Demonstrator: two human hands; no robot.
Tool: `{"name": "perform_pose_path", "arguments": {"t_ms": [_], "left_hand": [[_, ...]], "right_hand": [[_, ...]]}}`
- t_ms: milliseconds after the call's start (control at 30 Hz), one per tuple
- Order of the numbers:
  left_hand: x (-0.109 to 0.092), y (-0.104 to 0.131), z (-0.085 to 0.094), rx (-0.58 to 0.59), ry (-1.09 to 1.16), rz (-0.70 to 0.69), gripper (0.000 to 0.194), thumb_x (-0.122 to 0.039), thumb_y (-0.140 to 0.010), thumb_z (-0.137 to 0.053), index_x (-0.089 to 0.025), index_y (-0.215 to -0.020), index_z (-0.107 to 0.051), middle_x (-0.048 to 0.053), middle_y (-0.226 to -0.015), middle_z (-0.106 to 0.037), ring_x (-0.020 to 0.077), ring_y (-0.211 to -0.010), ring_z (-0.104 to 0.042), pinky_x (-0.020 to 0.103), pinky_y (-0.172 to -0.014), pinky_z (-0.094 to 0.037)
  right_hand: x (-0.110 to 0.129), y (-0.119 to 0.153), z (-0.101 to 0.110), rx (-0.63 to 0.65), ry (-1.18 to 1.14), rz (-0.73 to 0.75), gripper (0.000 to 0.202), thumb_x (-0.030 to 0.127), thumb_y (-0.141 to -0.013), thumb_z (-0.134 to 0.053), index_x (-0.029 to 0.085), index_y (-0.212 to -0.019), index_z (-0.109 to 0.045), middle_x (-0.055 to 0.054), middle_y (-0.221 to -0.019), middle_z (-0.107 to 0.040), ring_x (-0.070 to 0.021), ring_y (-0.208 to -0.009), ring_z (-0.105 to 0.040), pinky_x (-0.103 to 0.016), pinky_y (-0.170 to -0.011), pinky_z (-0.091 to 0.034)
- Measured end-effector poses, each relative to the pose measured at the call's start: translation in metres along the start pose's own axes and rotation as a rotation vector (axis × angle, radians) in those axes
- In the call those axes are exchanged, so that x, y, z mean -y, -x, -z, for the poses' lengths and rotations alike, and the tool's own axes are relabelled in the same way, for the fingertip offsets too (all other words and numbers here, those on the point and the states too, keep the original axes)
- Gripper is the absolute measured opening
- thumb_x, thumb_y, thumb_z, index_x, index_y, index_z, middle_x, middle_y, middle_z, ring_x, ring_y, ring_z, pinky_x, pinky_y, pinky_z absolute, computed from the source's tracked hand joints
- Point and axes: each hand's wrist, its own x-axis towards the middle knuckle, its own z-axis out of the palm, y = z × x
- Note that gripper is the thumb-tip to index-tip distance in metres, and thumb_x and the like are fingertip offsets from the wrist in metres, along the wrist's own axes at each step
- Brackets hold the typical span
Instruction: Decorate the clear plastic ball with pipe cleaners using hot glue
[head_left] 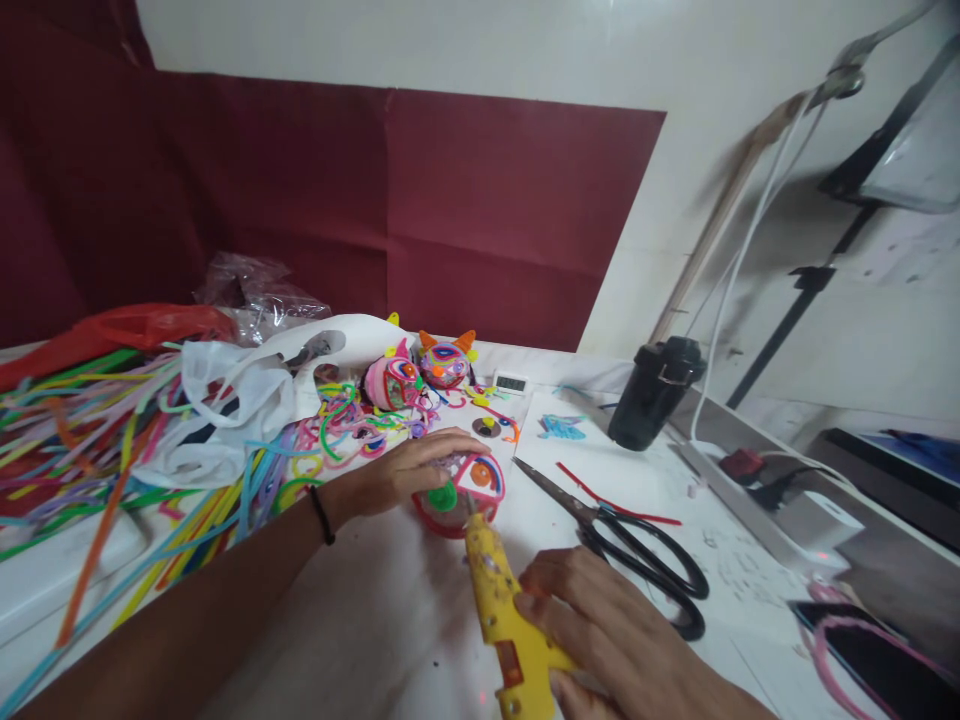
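My left hand (409,473), with a black band on its wrist, holds a round craft piece (448,519) against the white table from its left side. The piece has a pink-red rim, a green disc and an eye shape with an orange centre. A yellow glue gun (495,590) is gripped in my right hand (600,620) at the lower right. Its nozzle meets the lower front of the craft piece; whether the tip touches is too small to tell.
Black-handled scissors (592,515) and a red pipe cleaner (619,508) lie at right, before a black bottle (654,395) and power strip (765,510). Pipe cleaners (112,420) heap at left. Two decorated balls (391,384) stand behind.
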Motion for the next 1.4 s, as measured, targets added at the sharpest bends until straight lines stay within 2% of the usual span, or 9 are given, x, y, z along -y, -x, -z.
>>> {"name": "perform_pose_path", "arguments": {"t_ms": [133, 267, 467, 567, 667, 900, 1100, 1267, 1400], "left_hand": [[-0.009, 0.001, -0.002, -0.007, -0.027, -0.001, 0.044, -0.036, -0.095, -0.048, -0.019, -0.134, -0.056, 0.008, -0.144, -0.053, 0.0274, -0.137, -0.043, 0.038, -0.117, -0.027], [-0.007, 0.002, -0.006, -0.039, -0.079, 0.007, 0.045, -0.042, -0.096, -0.051, -0.019, -0.134, -0.056, 0.008, -0.144, -0.054, 0.0267, -0.136, -0.045, 0.038, -0.116, -0.031], [-0.003, 0.007, -0.014, -0.083, -0.159, -0.002, 0.043, -0.043, -0.096, -0.051, -0.023, -0.134, -0.057, 0.007, -0.145, -0.054, 0.0276, -0.138, -0.044, 0.042, -0.118, -0.030], [-0.004, 0.012, -0.017, -0.106, -0.171, -0.028, 0.043, -0.039, -0.096, -0.053, -0.023, -0.136, -0.054, 0.007, -0.143, -0.056, 0.0266, -0.138, -0.045, 0.041, -0.117, -0.032], [-0.001, 0.017, -0.020, -0.105, -0.179, -0.010, 0.044, -0.036, -0.097, -0.053, -0.024, -0.139, -0.050, 0.007, -0.145, -0.054, 0.0268, -0.140, -0.042, 0.044, -0.119, -0.030], [0.013, 0.031, -0.028, -0.166, -0.205, -0.060, 0.049, -0.029, -0.096, -0.055, -0.030, -0.144, -0.043, 0.005, -0.152, -0.045, 0.0278, -0.146, -0.031, 0.047, -0.120, -0.028], [0.014, 0.033, -0.031, -0.178, -0.199, -0.133, 0.052, -0.025, -0.096, -0.054, -0.035, -0.145, -0.039, 0.002, -0.151, -0.046, 0.0254, -0.146, -0.031, 0.042, -0.119, -0.032], [0.013, 0.033, -0.031, -0.175, -0.167, -0.109, 0.049, -0.027, -0.097, -0.053, -0.034, -0.144, -0.041, 0.002, -0.152, -0.045, 0.0263, -0.146, -0.030, 0.043, -0.120, -0.029], [0.011, 0.032, -0.029, -0.175, -0.142, -0.049, 0.046, -0.031, -0.097, -0.053, -0.034, -0.141, -0.045, 0.001, -0.152, -0.046, 0.0283, -0.145, -0.032, 0.045, -0.120, -0.029]], "right_hand": [[-0.002, 0.003, 0.001, -0.023, -0.047, 0.010, 0.030, 0.032, -0.102, -0.042, 0.015, -0.125, -0.053, -0.013, -0.104, -0.072, -0.0228, -0.100, -0.068, -0.036, -0.091, -0.056], [-0.004, 0.008, 0.009, -0.050, -0.119, -0.046, 0.032, 0.035, -0.102, -0.043, 0.019, -0.127, -0.051, -0.013, -0.106, -0.071, -0.0232, -0.102, -0.068, -0.034, -0.089, -0.056], [-0.011, 0.018, 0.009, -0.248, -0.305, -0.210, 0.037, 0.037, -0.096, -0.055, 0.026, -0.131, -0.051, -0.012, -0.111, -0.070, -0.0262, -0.102, -0.069, -0.032, -0.082, -0.059], [-0.015, 0.020, 0.002, -0.345, -0.448, -0.313, 0.033, 0.036, -0.095, -0.057, 0.030, -0.127, -0.052, -0.009, -0.106, -0.070, -0.0231, -0.093, -0.071, -0.026, -0.073, -0.060], [-0.018, 0.024, -0.005, -0.356, -0.615, -0.432, 0.032, 0.042, -0.095, -0.056, 0.035, -0.126, -0.053, -0.006, -0.104, -0.069, -0.0187, -0.084, -0.072, -0.022, -0.066, -0.059], [-0.022, 0.034, -0.017, -0.364, -0.956, -0.694, 0.039, 0.055, -0.087, -0.062, 0.033, -0.119, -0.060, -0.006, -0.105, -0.070, -0.0211, -0.097, -0.068, -0.029, -0.083, -0.055], [-0.017, 0.023, -0.005, -0.345, -1.130, -1.028, 0.052, 0.060, -0.075, -0.070, 0.026, -0.114, -0.061, -0.008, -0.093, -0.071, -0.0205, -0.073, -0.066, -0.025, -0.053, -0.049], [-0.018, 0.020, -0.007, -0.372, -1.105, -1.043, 0.055, 0.061, -0.072, -0.071, 0.025, -0.113, -0.062, -0.008, -0.093, -0.072, -0.0185, -0.066, -0.063, -0.024, -0.048, -0.047], [-0.025, 0.025, -0.016, -0.360, -1.062, -0.886, 0.054, 0.063, -0.076, -0.065, 0.024, -0.113, -0.061, -0.008, -0.089, -0.072, -0.0174, -0.061, -0.064, -0.021, -0.043, -0.045]]}}
